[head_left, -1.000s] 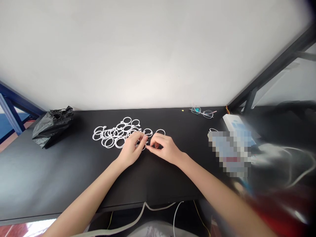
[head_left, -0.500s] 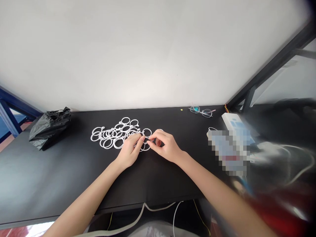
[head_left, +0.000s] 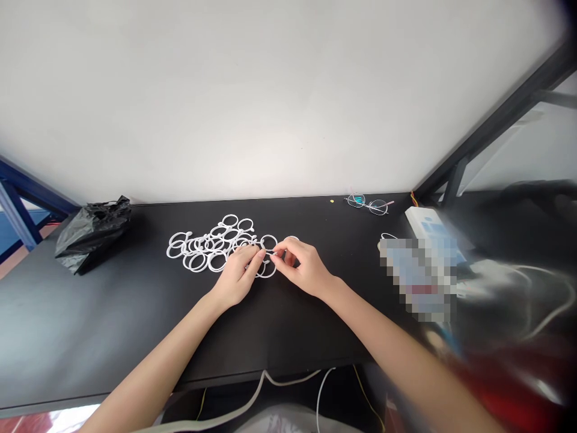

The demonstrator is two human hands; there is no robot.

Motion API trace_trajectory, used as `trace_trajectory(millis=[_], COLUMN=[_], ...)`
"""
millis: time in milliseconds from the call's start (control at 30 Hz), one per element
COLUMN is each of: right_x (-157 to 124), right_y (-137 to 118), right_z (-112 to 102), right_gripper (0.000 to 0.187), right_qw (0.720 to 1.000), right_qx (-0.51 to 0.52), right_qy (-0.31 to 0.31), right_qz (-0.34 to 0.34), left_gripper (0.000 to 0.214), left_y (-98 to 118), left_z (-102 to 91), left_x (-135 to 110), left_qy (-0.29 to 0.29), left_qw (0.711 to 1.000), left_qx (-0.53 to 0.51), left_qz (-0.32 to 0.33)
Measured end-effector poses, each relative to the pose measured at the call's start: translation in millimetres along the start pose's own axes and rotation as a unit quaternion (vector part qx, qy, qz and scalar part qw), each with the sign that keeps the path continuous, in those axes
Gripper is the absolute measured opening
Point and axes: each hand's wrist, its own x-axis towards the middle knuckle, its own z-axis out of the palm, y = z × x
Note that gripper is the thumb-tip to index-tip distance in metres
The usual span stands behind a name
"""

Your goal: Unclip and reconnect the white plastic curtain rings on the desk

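Several white plastic rings [head_left: 211, 243] lie in a loose pile on the black table [head_left: 112, 307]. My left hand [head_left: 238, 276] and my right hand [head_left: 303, 270] meet at the pile's right edge. Both pinch a white ring [head_left: 267, 264] between thumb and fingertips, fingers curled. Another ring [head_left: 269, 242] lies just beyond the fingertips, and one more peeks out behind my right hand.
A crumpled black plastic bag [head_left: 92, 233] sits at the table's far left. A pair of glasses [head_left: 369, 204] lies at the back right, near a white and blue box [head_left: 428, 225]. White cables [head_left: 541, 307] trail on the right and hang below the front edge.
My hands have shifted slightly closer together on the ring, fingertips now touching over it. The pile has not moved.
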Motion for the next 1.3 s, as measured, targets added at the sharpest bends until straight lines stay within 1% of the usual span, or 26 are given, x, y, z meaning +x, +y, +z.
trace_trajectory(millis=[133, 200, 333, 433, 533, 667, 867, 1133, 1300], right_x=[-0.2, -0.4, -1.1, -1.3, -1.4, -1.0, -0.2, -0.1, -0.6], right_y=[1.4, 1.3, 1.2, 1.3, 0.9, -0.1, 0.1, -1.1, -1.2], right_z=[-0.4, -1.0, -2.1, -2.5, -2.8, -2.7, -1.8, -2.1, -2.7], right_gripper=[0.006, 0.005, 0.002, 0.002, 0.0, 0.004, 0.005, 0.005, 0.008], right_qw=[1.0, 0.999, 0.997, 0.996, 0.997, 0.997, 0.998, 0.999, 0.999], right_qx=[-0.007, -0.011, -0.012, -0.014, -0.014, -0.009, -0.007, 0.002, 0.002], right_qy=[-0.016, -0.032, -0.074, -0.086, -0.081, -0.07, -0.065, -0.04, -0.028], right_qz=[0.002, 0.004, 0.008, 0.013, 0.015, 0.014, 0.011, -0.011, -0.026], left_gripper=[0.04, 0.04, 0.036, 0.036, 0.036, 0.037, 0.036, 0.034, 0.034], left_y=[0.3, 0.3, -0.2, -0.4, 0.1, 0.6, 0.6, 1.1, 3.1], left_z=[-0.1, 0.1, 1.0, 1.2, 1.1, 1.4, 2.0, 1.3, 0.3], left_x=[-0.4, -0.8, -1.4, -1.6, -1.6, -2.0, -2.3, -2.6, -2.1], left_qy=[-0.01, -0.024, -0.061, -0.069, -0.066, -0.063, -0.055, -0.024, -0.018], left_qw=[1.0, 1.0, 0.997, 0.996, 0.996, 0.996, 0.997, 1.0, 1.0], left_qx=[-0.002, 0.002, 0.018, 0.032, 0.04, 0.046, 0.038, 0.008, -0.02], left_qz=[0.001, 0.004, 0.032, 0.042, 0.044, 0.042, 0.04, 0.013, -0.007])
